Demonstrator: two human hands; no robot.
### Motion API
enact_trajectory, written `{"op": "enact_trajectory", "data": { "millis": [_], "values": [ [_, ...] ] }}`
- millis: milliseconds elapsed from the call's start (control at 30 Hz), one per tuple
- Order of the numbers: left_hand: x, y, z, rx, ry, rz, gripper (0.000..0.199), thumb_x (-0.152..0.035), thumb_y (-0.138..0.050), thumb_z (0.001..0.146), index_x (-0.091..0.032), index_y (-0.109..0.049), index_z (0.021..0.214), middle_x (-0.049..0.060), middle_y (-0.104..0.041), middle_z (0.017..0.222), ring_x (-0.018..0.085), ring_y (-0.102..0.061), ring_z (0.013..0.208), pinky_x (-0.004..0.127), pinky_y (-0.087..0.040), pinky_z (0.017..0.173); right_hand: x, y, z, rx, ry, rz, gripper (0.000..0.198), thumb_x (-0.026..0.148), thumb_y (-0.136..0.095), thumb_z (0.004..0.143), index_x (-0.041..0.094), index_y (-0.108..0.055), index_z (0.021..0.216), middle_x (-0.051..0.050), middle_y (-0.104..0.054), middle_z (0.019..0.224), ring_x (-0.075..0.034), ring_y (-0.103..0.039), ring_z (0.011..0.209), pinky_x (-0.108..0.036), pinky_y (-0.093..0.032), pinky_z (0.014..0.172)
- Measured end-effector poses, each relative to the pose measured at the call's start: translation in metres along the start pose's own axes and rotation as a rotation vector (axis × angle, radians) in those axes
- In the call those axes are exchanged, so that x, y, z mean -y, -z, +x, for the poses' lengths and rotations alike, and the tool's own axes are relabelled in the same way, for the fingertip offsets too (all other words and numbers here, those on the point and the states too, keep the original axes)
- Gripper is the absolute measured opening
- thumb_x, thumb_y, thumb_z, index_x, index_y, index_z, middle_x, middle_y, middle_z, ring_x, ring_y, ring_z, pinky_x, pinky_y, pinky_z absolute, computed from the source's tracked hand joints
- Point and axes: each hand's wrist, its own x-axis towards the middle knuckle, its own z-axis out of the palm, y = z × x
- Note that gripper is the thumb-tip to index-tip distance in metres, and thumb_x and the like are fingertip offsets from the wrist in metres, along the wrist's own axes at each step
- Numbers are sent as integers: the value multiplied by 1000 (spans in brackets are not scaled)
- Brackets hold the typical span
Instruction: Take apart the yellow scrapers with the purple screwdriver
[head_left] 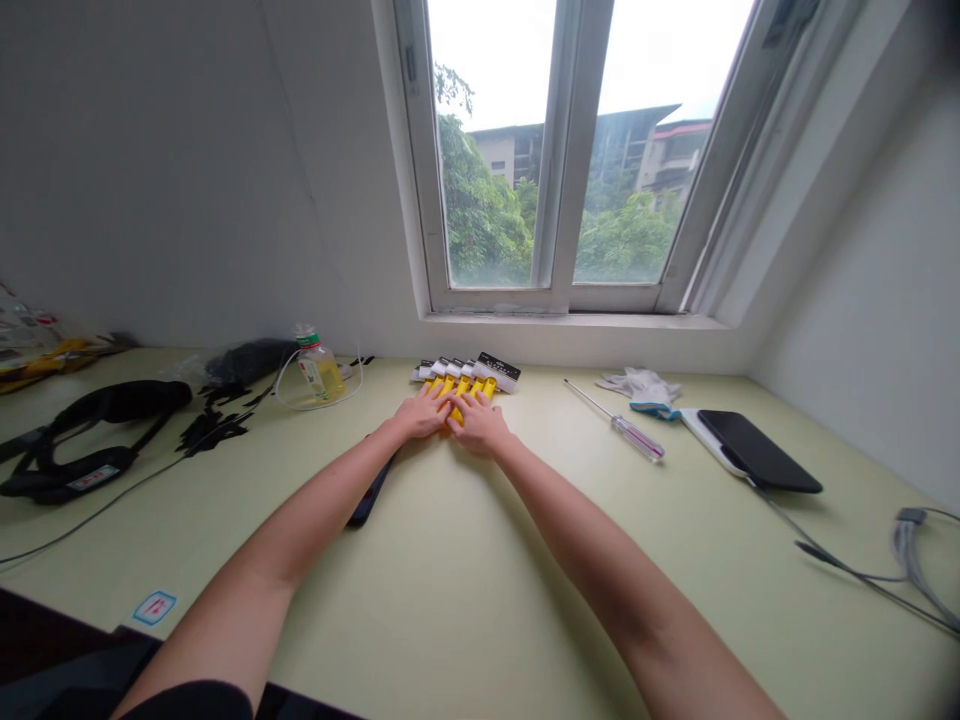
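Observation:
Several narrow yellow pieces with black-and-white printed cards (498, 371) at their far ends lie side by side on the table below the window. My left hand (421, 412) rests on the left part of this row, its fingers stretched forward over the yellow. From the right, my right hand (478, 422) lies on the same yellow pieces (480, 385) with fingers spread. Both hands touch or nearly touch at the middle. What the yellow pieces are I cannot make out, as the fingers cover much of them. Under my left forearm a dark phone-like slab (369, 500) is partly hidden.
A screwdriver (636, 438) lies to the right, near white gloves (643, 385) and a black phone (759, 450) on a white base with cables. Leftward are a bottle of yellow liquid (321, 368), black straps (214, 425) and a black headband (112, 405). A sticker (154, 607) marks the front edge.

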Motion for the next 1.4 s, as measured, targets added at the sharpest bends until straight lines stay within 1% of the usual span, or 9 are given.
{"op": "enact_trajectory", "data": {
  "millis": [67,300,467,633,767,933,1067,1267,1400],
  "values": [
    [-2,0,-1,1,8,2,57,-54,-24,96,-32,-36,147,0,-26,160,27,-16,148,48,-19,117,-1,-2,0,-4,10,-10,56,52,-32,94,33,-35,147,-7,-42,150,-33,-25,141,-55,-33,104],
    [-13,4,-7,3,28,25,58,-53,-23,96,-32,-34,149,0,-25,160,28,-18,148,49,-18,118,-6,-7,0,-16,47,-19,58,47,-32,95,24,-36,149,-9,-40,150,-30,-25,141,-47,-24,112],
    [-24,5,-12,3,51,45,60,-55,-19,96,-32,-31,151,2,-21,161,32,-17,148,52,-19,117,-14,-7,-3,-32,83,-23,58,45,-34,96,20,-37,149,-11,-41,150,-30,-27,140,-48,-18,115],
    [-45,-1,-13,-18,81,40,60,-55,-16,97,-33,-31,151,3,-22,161,33,-19,147,56,-22,115,-31,-2,-13,-60,151,-55,55,41,-34,97,17,-40,146,-12,-46,147,-28,-32,138,-47,-15,117],
    [-62,-5,-12,-37,85,42,59,-54,-18,97,-34,-31,151,2,-21,161,31,-20,147,56,-23,114,-44,5,-21,-76,221,-65,53,38,-33,97,14,-41,144,-13,-47,146,-25,-35,136,-46,-16,118],
    [-73,-8,-10,-44,85,49,60,-54,-17,96,-34,-30,151,1,-20,161,30,-19,147,55,-22,115,-54,8,-27,-96,243,-46,54,39,-34,97,12,-43,143,-14,-48,145,-25,-36,136,-45,-16,119],
    [-85,-12,-5,-41,92,41,61,-56,-16,96,-35,-29,151,0,-20,161,31,-19,147,57,-23,114,-65,13,-33,-98,236,-36,53,38,-35,97,12,-44,142,-14,-49,143,-25,-36,135,-44,-16,119],
    [-116,-18,5,-48,109,27,61,-56,-16,95,-36,-29,151,1,-20,161,34,-20,146,61,-24,111,-90,29,-47,-83,212,-38,53,38,-38,95,13,-45,142,-13,-49,143,-26,-36,135,-43,-19,118],
    [-131,-18,7,-52,126,36,62,-58,-15,95,-36,-28,151,2,-20,161,33,-19,146,60,-25,111,-95,36,-50,-92,195,-34,52,39,-43,93,16,-48,140,-12,-51,142,-25,-38,134,-43,-23,116]
  ]
}}
